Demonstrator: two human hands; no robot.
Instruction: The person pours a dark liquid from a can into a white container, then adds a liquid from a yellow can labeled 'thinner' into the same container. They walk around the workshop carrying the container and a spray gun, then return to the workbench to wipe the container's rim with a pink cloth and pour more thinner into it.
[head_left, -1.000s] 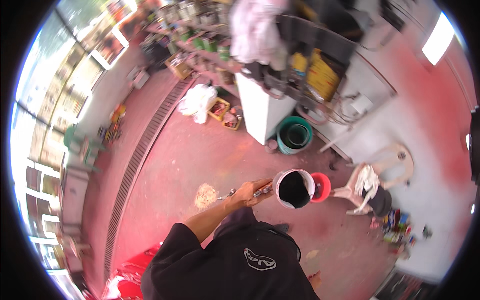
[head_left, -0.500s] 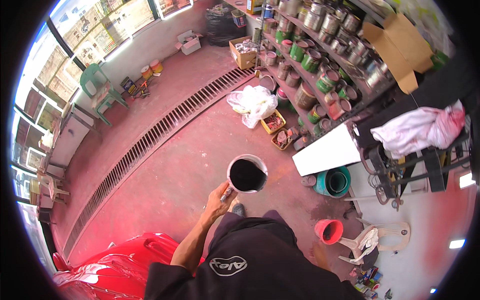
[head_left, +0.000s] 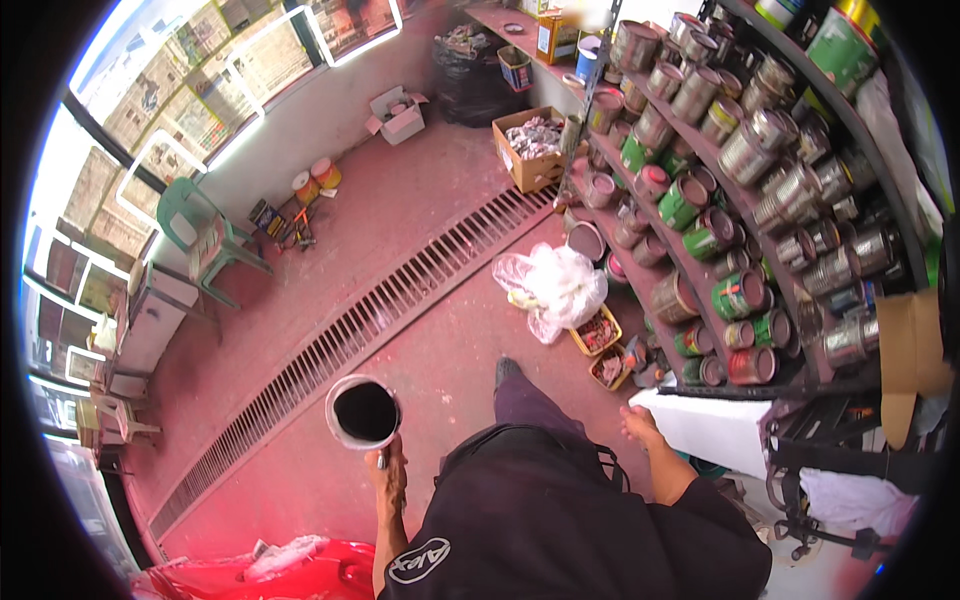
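My left hand (head_left: pixel 391 480) is closed around the silvery handle below a round, pale-rimmed cup (head_left: pixel 340 436). The cup's inside looks black, and I cannot make out what is in it. It is held out in front of my left side, above the red-stained floor. My right hand (head_left: pixel 641 424) hangs at my right side with nothing visible in it, its fingers loosely extended. It is close to the left end of a white panel (head_left: pixel 710 428).
Shelves packed with paint cans (head_left: pixel 740 295) rise on the right. A floor grate (head_left: pixel 390 305) crosses diagonally. White plastic bags (head_left: pixel 560 285) and small yellow trays (head_left: pixel 598 330) lie before the shelves. A green chair (head_left: pixel 205 240) stands left; a glossy red part (head_left: pixel 270 572) is at lower left.
My view has swung right, bringing more of the shelves in. The cup in my left hand now sits further left and lower in the picture. My right hand has come up beside the white panel.
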